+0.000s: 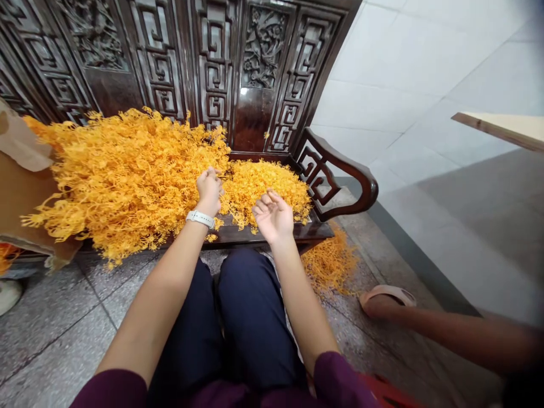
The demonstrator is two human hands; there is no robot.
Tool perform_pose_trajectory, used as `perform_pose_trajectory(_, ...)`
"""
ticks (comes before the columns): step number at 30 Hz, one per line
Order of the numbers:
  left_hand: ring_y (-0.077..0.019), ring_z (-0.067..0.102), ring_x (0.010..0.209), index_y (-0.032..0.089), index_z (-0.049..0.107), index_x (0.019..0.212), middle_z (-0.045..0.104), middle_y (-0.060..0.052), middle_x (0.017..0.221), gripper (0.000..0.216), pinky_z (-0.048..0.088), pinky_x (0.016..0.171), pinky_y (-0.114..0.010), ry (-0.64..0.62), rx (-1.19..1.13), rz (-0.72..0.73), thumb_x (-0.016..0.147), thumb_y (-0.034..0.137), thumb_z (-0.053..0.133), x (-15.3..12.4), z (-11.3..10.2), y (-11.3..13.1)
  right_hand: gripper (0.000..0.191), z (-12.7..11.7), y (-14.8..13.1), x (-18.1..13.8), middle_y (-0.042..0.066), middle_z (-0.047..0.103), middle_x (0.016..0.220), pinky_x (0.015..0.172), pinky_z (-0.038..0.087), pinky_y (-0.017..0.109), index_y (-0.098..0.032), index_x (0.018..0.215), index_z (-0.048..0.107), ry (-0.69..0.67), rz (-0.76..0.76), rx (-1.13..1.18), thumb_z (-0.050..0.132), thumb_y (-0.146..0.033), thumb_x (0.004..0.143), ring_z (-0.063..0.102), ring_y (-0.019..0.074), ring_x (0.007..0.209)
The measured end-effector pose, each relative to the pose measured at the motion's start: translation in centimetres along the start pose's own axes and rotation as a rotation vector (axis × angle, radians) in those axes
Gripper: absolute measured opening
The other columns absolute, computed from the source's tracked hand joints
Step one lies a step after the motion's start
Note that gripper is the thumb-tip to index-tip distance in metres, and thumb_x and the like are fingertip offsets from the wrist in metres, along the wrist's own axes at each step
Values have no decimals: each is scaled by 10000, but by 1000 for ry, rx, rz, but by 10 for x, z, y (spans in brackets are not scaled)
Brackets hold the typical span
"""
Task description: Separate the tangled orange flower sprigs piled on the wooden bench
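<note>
A big heap of orange plastic sprigs (127, 170) covers the seat of a dark carved wooden bench (306, 229). A smaller, flatter pile of orange pieces (263, 184) lies to its right. My left hand (209, 187), with a white watch on the wrist, is curled into a loose fist at the edge between the two piles; what it grips is hidden. My right hand (272, 215) hovers palm up over the seat's front edge, fingers slightly bent and apart, holding nothing.
More orange pieces (329, 263) lie on the stone floor under the bench's right armrest (340, 175). Another person's foot in a pink slipper (385, 300) stretches in from the right. Cardboard (21, 192) sits at the left. A table corner (497, 127) juts in at upper right.
</note>
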State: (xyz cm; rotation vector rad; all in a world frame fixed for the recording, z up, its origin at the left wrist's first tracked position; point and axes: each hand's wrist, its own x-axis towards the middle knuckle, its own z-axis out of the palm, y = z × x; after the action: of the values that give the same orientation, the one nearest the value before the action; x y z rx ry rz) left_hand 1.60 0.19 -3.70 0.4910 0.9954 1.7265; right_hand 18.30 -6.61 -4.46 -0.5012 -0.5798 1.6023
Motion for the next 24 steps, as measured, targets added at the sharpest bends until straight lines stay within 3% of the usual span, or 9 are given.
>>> perform_pose_trajectory(4, -61, 184, 374, 205, 486, 817, 241, 115, 512, 333, 161, 389, -202, 40, -84, -64, 1055, 430, 542, 1, 3, -1, 237, -17, 15, -14, -25, 645, 881, 600, 444, 221, -240, 975, 633, 91, -58, -292, 767, -361, 820, 562, 96, 678)
perform_pose_trajectory(8, -54, 175, 363, 204, 467, 833, 223, 125, 516, 351, 174, 391, -199, 94, -150, -103, 1076, 455, 500, 2, 8, -3, 327, -19, 28, -21, -18, 672, 828, 621, 466, 231, -224, 987, 685, -46, -20, -530, 769, -506, 844, 609, 106, 677)
perform_pose_trajectory(10, -53, 194, 363, 198, 483, 848, 252, 119, 514, 343, 173, 391, -201, 100, -169, -106, 1087, 443, 483, 1, 10, -5, 318, -15, 32, -25, -13, 692, 802, 646, 485, 243, -226, 1015, 692, -88, -63, -569, 785, -480, 848, 614, 114, 674)
perform_pose_trajectory(14, -55, 206, 369, 198, 488, 849, 282, 110, 510, 337, 177, 388, -200, 92, -165, -89, 1086, 437, 490, 1, 13, -6, 242, -10, 33, -35, -10, 692, 803, 666, 502, 262, -227, 953, 688, -43, -209, -593, 814, -398, 838, 597, 121, 677)
perform_pose_trajectory(19, -70, 183, 368, 207, 481, 840, 225, 107, 490, 308, 179, 375, -201, 115, -248, -132, 1102, 367, 457, 9, 11, -3, 252, -13, 30, -44, -6, 657, 751, 664, 494, 275, -216, 828, 634, -84, -226, -678, 806, -400, 847, 574, 129, 666)
perform_pose_trajectory(24, -71, 160, 365, 206, 483, 819, 212, 102, 486, 333, 174, 350, -213, 82, -316, -153, 1094, 393, 474, 14, 9, 1, 260, -16, 32, -43, -13, 648, 847, 684, 496, 283, -254, 1059, 669, -62, -198, -636, 781, -389, 867, 568, 129, 690)
